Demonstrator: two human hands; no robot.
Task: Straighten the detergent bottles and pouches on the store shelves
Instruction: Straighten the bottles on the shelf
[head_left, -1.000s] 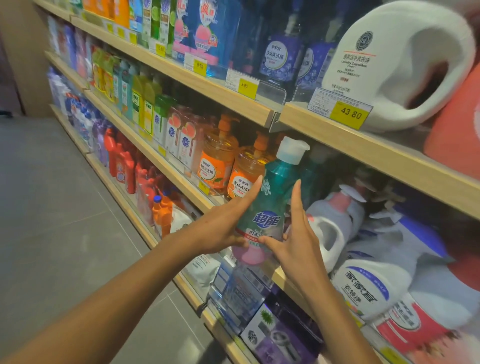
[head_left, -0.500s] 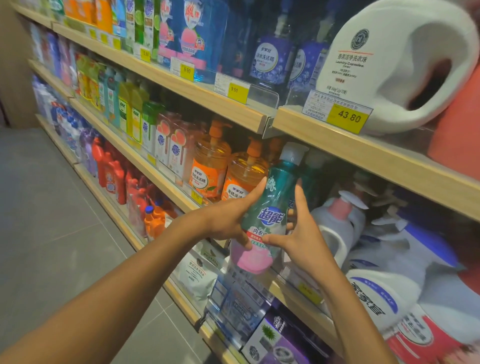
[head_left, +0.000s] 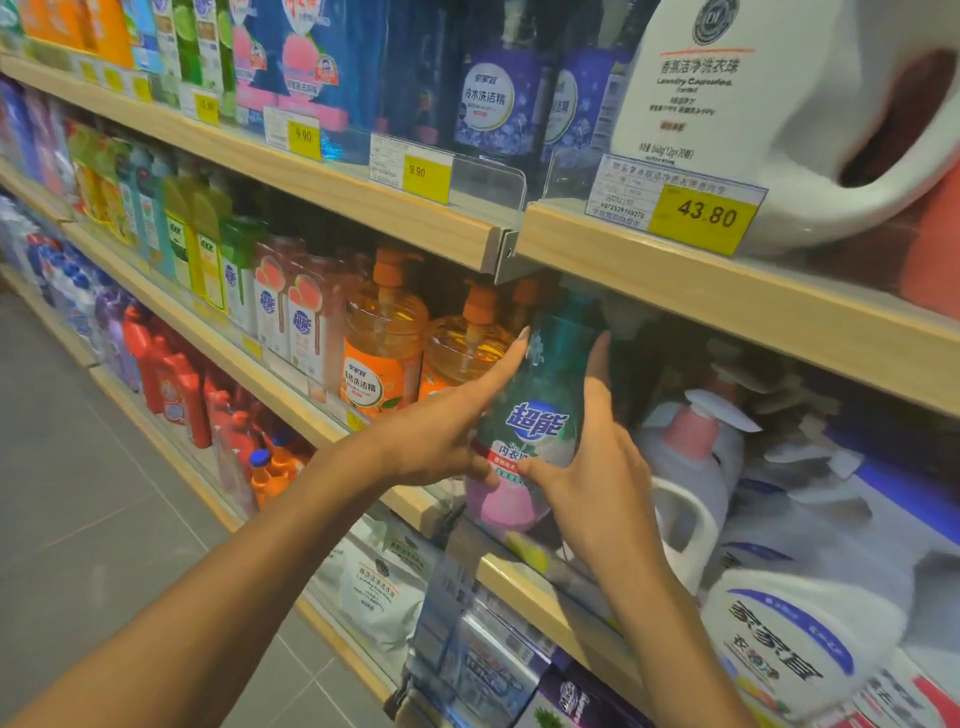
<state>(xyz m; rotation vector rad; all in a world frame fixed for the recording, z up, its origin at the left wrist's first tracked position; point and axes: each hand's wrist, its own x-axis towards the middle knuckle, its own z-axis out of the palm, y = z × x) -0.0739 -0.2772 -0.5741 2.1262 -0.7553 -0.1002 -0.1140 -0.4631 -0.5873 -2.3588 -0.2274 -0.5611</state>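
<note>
Two hands clasp the teal bottle (head_left: 540, 395), thumbs on its label, fingers straight up its sides: left hand (head_left: 436, 441), right hand (head_left: 597, 488). Half a sec ago it leaned right; now it's near upright at the middle shelf (head_left: 291, 395) front, cap hidden under the upper shelf (head_left: 701, 291), prob. almost set. Orange pump bottles (head_left: 382, 358) crowd its left; a white jug (head_left: 691, 467) sits just right.

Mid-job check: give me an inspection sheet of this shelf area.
Surface: wooden middle shelf, price labels along its edge.
Job's things: teal bottle at the shelf front, leaning slightly; orange pump bottles upright to its left.
Clutter: white jugs crowded on its right.
Hands: left hand and right hand hold the teal bottle from either side, thumbs on its label.
Cables: nothing seen.
Surroundings: grey tiled floor; upper shelf above.
</note>
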